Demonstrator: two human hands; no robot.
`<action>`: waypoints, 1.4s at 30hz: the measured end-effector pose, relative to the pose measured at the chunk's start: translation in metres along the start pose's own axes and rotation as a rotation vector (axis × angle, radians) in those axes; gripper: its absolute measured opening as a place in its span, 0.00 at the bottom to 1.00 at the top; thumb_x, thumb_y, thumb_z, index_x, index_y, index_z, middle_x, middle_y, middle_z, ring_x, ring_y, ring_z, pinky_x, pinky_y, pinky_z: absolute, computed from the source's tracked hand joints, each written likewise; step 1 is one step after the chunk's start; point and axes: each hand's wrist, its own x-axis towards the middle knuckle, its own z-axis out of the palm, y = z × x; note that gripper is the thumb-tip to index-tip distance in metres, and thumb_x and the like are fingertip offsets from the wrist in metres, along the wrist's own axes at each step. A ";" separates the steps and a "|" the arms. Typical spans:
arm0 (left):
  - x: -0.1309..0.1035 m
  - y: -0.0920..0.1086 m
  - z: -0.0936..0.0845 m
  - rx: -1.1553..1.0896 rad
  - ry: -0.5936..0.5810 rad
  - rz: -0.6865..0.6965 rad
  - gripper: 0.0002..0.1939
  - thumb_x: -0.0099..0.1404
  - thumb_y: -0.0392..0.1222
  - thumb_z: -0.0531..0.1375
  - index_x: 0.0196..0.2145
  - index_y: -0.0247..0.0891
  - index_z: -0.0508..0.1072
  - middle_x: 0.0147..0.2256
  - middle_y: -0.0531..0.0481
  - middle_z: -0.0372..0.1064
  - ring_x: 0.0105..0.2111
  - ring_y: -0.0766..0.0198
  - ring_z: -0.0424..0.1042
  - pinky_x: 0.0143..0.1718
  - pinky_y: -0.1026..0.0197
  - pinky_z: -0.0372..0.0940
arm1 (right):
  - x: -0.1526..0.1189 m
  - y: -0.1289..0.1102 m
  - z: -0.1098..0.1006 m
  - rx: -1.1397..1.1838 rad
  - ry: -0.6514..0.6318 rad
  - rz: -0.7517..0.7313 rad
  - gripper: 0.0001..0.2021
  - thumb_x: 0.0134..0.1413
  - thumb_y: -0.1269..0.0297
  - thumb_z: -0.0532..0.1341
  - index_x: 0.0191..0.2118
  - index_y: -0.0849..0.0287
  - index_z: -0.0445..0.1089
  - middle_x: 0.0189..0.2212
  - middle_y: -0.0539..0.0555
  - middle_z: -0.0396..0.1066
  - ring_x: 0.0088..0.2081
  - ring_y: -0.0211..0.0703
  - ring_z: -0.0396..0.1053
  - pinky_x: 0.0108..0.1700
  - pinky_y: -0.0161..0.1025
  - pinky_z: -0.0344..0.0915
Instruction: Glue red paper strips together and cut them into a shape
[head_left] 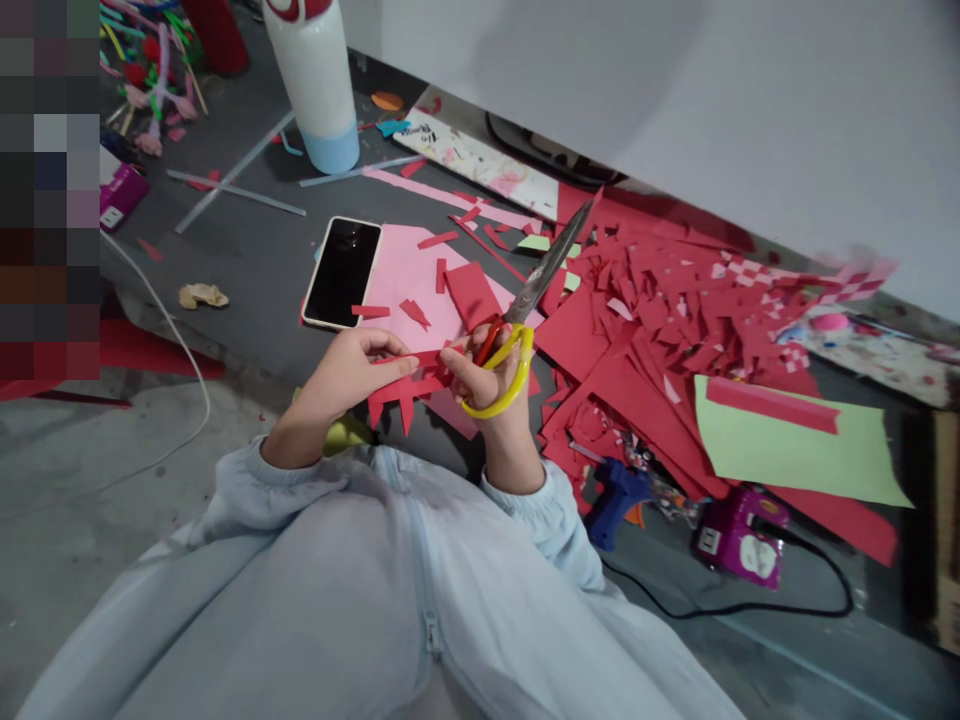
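Scissors [536, 288] in right hand [480, 378], red strip [430, 358] partly covered

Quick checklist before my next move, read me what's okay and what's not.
1. Thin red paper strip held: ok, pinched by the left hand and right hand.
2. Metal scissors with yellow and red handles held: ok, in the right hand.
3. Blades away from fingers: ok, pointing away from the body.
4. Black-screened rectangular phone clear of the blades: ok, it lies apart to their left.
5. Pink paper sheet uncovered: not ok, red paper scraps lie on it.
6. Blue plastic glue gun cool: cannot tell.
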 end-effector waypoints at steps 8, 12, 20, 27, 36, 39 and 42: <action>-0.003 -0.002 -0.009 -0.087 -0.044 -0.027 0.16 0.48 0.43 0.72 0.35 0.37 0.78 0.31 0.52 0.73 0.32 0.66 0.71 0.35 0.64 0.67 | 0.001 0.000 0.000 0.042 0.015 0.036 0.26 0.37 0.52 0.73 0.33 0.50 0.55 0.21 0.43 0.71 0.10 0.31 0.53 0.09 0.35 0.51; -0.002 -0.006 -0.015 -0.116 0.001 0.009 0.20 0.47 0.41 0.72 0.39 0.37 0.78 0.40 0.48 0.76 0.38 0.63 0.74 0.38 0.63 0.69 | 0.002 0.002 -0.001 0.028 0.016 0.041 0.26 0.37 0.51 0.73 0.33 0.50 0.54 0.21 0.42 0.70 0.10 0.32 0.53 0.10 0.35 0.51; -0.001 -0.007 -0.018 -0.266 0.089 -0.028 0.17 0.45 0.44 0.74 0.32 0.36 0.79 0.47 0.44 0.77 0.38 0.61 0.75 0.39 0.61 0.70 | 0.001 0.004 0.001 0.065 -0.033 0.051 0.30 0.33 0.46 0.74 0.33 0.50 0.54 0.22 0.44 0.71 0.10 0.30 0.52 0.09 0.35 0.51; -0.003 0.001 -0.023 -0.317 0.113 -0.046 0.23 0.44 0.47 0.75 0.38 0.35 0.80 0.38 0.46 0.79 0.34 0.62 0.75 0.37 0.60 0.71 | -0.002 0.005 0.000 0.071 -0.088 0.056 0.26 0.38 0.52 0.73 0.33 0.51 0.54 0.23 0.43 0.73 0.10 0.29 0.54 0.09 0.33 0.51; -0.003 0.001 -0.026 -0.220 0.216 0.069 0.15 0.46 0.44 0.74 0.29 0.35 0.79 0.32 0.49 0.78 0.31 0.65 0.74 0.33 0.64 0.68 | -0.003 0.004 0.001 0.133 -0.096 0.039 0.23 0.40 0.59 0.73 0.33 0.52 0.56 0.23 0.43 0.74 0.10 0.29 0.55 0.10 0.32 0.52; 0.000 0.001 -0.028 -0.195 0.212 0.079 0.13 0.48 0.45 0.73 0.29 0.36 0.79 0.29 0.52 0.76 0.28 0.68 0.72 0.30 0.66 0.66 | -0.003 0.004 0.001 0.138 -0.104 0.048 0.23 0.40 0.60 0.73 0.33 0.52 0.56 0.23 0.43 0.74 0.10 0.28 0.55 0.09 0.31 0.52; 0.002 0.006 -0.031 -0.159 0.207 0.082 0.13 0.49 0.46 0.73 0.29 0.36 0.79 0.27 0.53 0.75 0.25 0.69 0.70 0.28 0.66 0.64 | -0.003 0.004 0.001 0.118 -0.110 0.058 0.23 0.40 0.59 0.73 0.33 0.52 0.55 0.22 0.43 0.74 0.10 0.28 0.55 0.10 0.31 0.52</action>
